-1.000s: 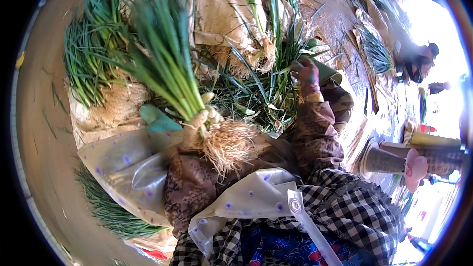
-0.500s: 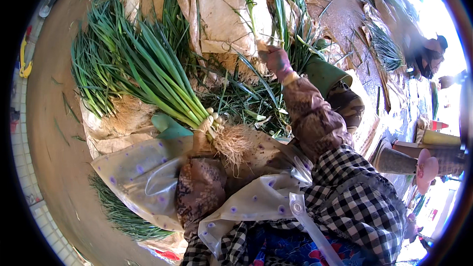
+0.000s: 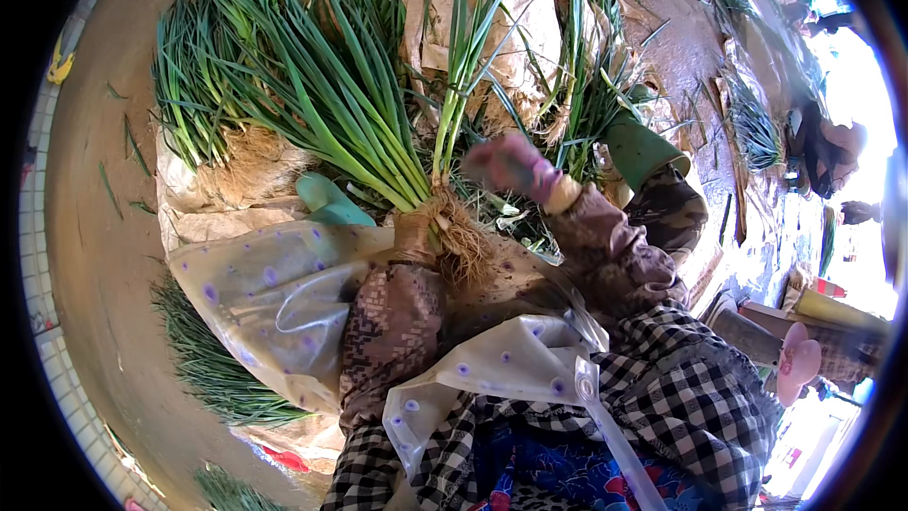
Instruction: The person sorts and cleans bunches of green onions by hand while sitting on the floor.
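Note:
A thick bunch of green onions (image 3: 378,147) rests in my left hand (image 3: 413,237), gripped low near its white ends, leaves fanning up and to the left. Tangled roots (image 3: 463,246) hang just right of that hand. Against the bunch's right side, a few more green onion stalks (image 3: 451,118) stand almost upright, their lower ends by my left hand. My right hand (image 3: 515,170), in a dirty pinkish glove, is just right of those stalks. Motion smears its fingers, so its grip cannot be made out.
More green onions (image 3: 194,85) lie with roots showing at the left, and others (image 3: 222,360) lie below them. Pale sacking (image 3: 530,28) is at the back. Green boots (image 3: 643,147) flank loose leaf scraps. A clear spotted plastic apron (image 3: 274,293) covers my lap. People work at far right.
My right hand has moved down and left from the sacking towards the bunch. The stalks it held now stand beside the bunch in my left hand.

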Available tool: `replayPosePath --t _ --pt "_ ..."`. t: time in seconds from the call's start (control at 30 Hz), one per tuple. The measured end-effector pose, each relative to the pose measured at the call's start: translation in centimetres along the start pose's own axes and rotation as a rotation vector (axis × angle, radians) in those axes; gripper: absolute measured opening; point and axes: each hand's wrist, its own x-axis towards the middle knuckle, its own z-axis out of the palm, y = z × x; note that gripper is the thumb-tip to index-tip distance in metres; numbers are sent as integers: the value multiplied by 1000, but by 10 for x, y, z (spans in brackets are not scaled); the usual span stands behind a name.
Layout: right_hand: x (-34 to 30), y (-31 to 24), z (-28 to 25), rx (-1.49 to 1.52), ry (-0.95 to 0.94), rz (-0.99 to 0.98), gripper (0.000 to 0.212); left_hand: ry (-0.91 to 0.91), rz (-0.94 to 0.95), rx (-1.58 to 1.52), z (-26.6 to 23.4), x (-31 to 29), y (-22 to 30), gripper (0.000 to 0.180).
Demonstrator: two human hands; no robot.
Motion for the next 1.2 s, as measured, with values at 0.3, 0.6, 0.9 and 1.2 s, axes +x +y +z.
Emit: replayPosePath --t 0.3,0.6,0.9,1.2 --pt "63 -44 -37 755 415 527 21 -751 -280 -390 -6 26 -15 27" --pt "1 -10 -10 642 247 548 10 304 40 274 56 -16 21 18" --pt "-69 25 26 752 -233 -206 9 281 57 311 64 -15 45 16" --pt "-101 -20 -67 340 -550 -96 36 319 54 149 61 -5 48 12"
